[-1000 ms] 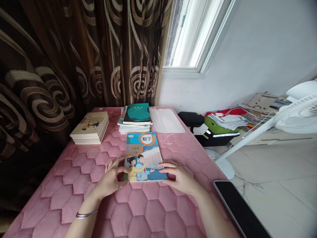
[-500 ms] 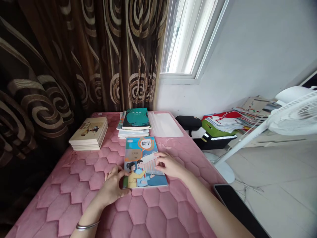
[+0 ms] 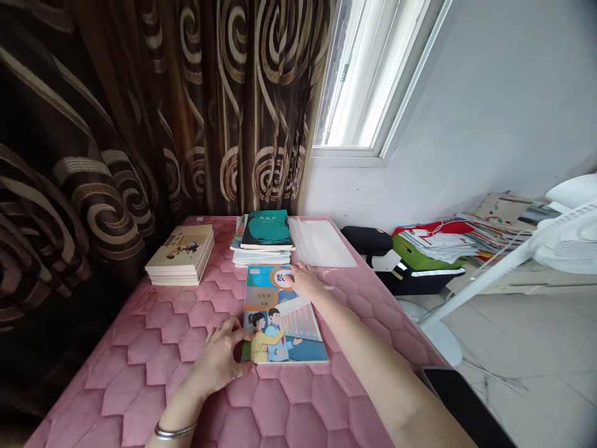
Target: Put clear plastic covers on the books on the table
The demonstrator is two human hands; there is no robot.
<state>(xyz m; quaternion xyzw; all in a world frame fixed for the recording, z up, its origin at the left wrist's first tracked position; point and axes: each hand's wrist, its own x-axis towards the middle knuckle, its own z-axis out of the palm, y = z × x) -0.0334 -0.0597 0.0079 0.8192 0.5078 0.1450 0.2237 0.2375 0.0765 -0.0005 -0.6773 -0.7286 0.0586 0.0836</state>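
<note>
Noted textbook (image 3: 280, 339) flat on pink padded cover (image 3: 268, 404), probably steadied against sliding by half-open left hand (image 3: 218, 358) at lower-left corner and loosely curled right hand (image 3: 305, 281) at upper-right, cannot tell whether gripping.

Daylight glares white through the window (image 3: 361, 81), the curtain's (image 3: 60, 261) left side sinks dark, and edges stretch.
</note>
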